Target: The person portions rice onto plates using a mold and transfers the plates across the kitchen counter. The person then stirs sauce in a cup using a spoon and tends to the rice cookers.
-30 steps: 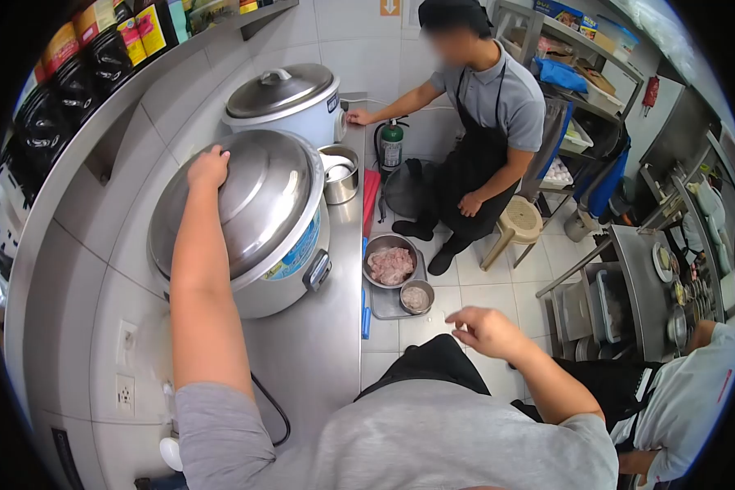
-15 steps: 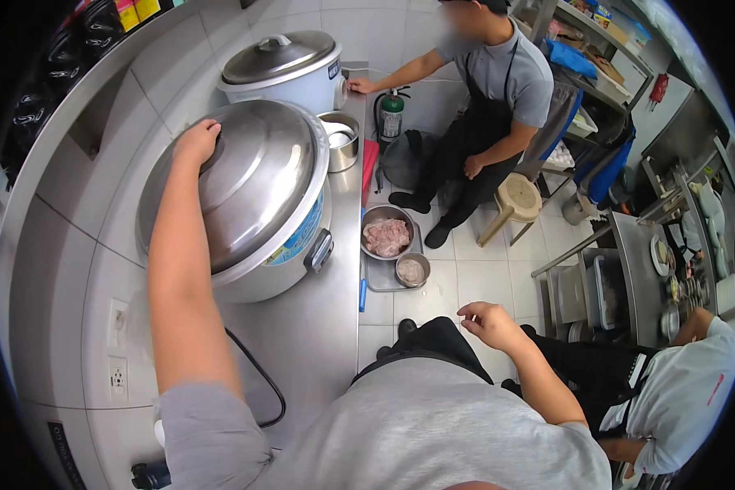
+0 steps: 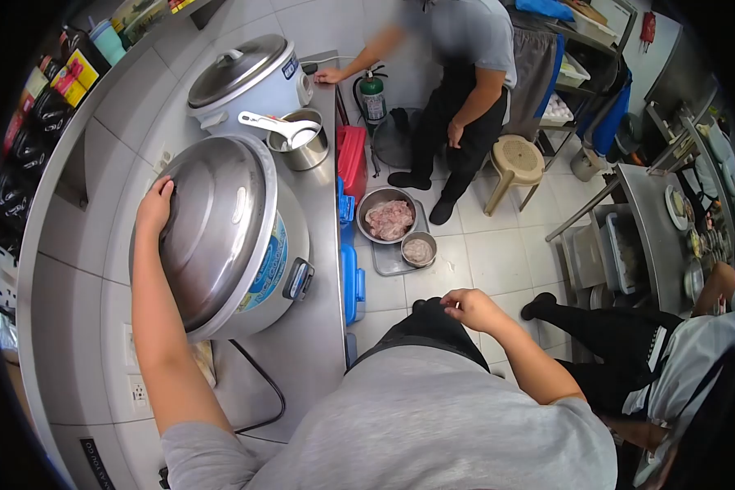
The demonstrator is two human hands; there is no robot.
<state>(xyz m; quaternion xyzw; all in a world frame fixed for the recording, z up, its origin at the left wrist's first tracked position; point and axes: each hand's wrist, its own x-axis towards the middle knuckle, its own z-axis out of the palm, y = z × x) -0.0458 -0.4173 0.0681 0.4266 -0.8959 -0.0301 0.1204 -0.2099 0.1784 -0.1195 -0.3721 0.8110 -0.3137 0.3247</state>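
My left hand grips the top of a large steel lid, its fingers bent over the handle area. The lid sits tilted on a big round cooker with a blue label, on the steel counter. My right hand hangs in front of my body, fingers curled and near each other; whether anything is between them cannot be made out. Behind the big cooker stands a smaller light-blue cooker with its lid on. Beside it, a steel pot holds white scoops.
A person stands beyond the counter, one hand near the smaller cooker. Bowls of raw meat and pale food are on the floor, near a stool and a fire extinguisher. Another person is at right.
My left hand and the big lid have tilted up off the cooker's far-right side, now leaning left. My view has shifted. The person beyond the counter stands more upright.
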